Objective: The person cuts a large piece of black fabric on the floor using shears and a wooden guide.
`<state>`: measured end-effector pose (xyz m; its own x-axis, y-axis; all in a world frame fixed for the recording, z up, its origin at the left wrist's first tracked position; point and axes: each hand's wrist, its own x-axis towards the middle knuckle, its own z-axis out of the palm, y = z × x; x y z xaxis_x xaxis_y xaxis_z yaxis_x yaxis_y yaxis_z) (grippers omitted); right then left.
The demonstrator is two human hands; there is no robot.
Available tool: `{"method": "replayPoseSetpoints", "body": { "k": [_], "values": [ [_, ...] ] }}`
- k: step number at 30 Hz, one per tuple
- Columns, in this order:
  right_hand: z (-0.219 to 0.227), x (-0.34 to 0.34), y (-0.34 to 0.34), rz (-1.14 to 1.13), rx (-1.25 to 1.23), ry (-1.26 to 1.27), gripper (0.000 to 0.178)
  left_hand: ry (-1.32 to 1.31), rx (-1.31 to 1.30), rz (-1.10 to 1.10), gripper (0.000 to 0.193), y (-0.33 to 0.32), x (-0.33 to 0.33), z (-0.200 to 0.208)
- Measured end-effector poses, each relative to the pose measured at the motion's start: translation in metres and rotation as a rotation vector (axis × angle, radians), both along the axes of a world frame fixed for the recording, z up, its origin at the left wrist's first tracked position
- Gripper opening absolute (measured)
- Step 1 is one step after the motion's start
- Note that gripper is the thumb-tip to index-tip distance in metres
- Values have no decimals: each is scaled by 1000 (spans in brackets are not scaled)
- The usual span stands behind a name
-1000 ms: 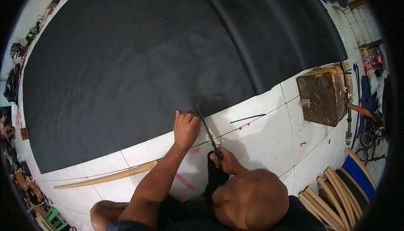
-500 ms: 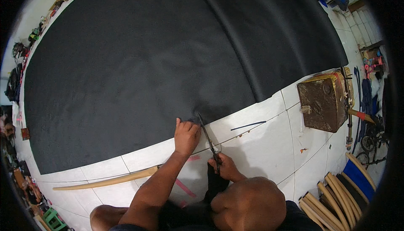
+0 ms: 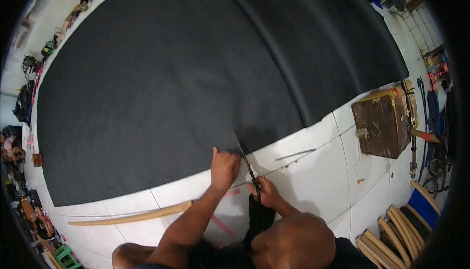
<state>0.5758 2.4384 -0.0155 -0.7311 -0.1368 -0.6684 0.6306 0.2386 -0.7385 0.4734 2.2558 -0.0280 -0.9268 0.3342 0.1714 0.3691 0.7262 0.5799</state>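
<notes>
A large black sheet of leather-like material (image 3: 161, 87) lies spread across the floor. My left hand (image 3: 225, 167) is closed at its near edge, with the fingers curled in and pinching the border. Just to the right, my right hand (image 3: 267, 192) grips a long pair of dark scissors (image 3: 248, 166) by the handles. Their blades point away from me and reach over the sheet's edge, close beside the left hand. Whether the blades are apart is too fine to make out.
A curved tan strip (image 3: 132, 215) lies on the white tiles at left, and a thin dark strip (image 3: 295, 155) right of the scissors. A worn brown block (image 3: 379, 127) stands at right, near a red-and-wood hammer handle (image 3: 425, 135). Several tan rolls (image 3: 399, 232) lie lower right.
The whole view has shifted, so the scene sits slightly farther right and lower. Both hands keep about the same places at the sheet's edge, and the scissors stay in the right hand.
</notes>
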Motion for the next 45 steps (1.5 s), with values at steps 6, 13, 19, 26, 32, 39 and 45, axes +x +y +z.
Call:
{"method": "replayPoseSetpoints", "body": {
  "k": [6,13,19,26,32,39,45],
  "values": [
    [-18,-20,-12,3,104,228,36,13,9,-3,11,1,-3,0],
    [-16,-38,-11,65,163,287,36,-49,-162,-122,26,-9,0,0],
    [-14,-48,-18,-3,96,233,39,-171,-418,-111,58,1,30,24],
    [-3,-111,-33,-62,-9,184,50,-267,-505,-143,65,4,34,23],
    [1,-180,-42,-12,-11,116,54,-304,-535,-168,70,6,27,33],
    [8,-238,-52,-75,-37,128,47,-379,-538,-177,71,8,21,38],
    [1,-248,-55,-62,-52,127,49,-401,-485,-189,71,2,23,35]
  ]
}}
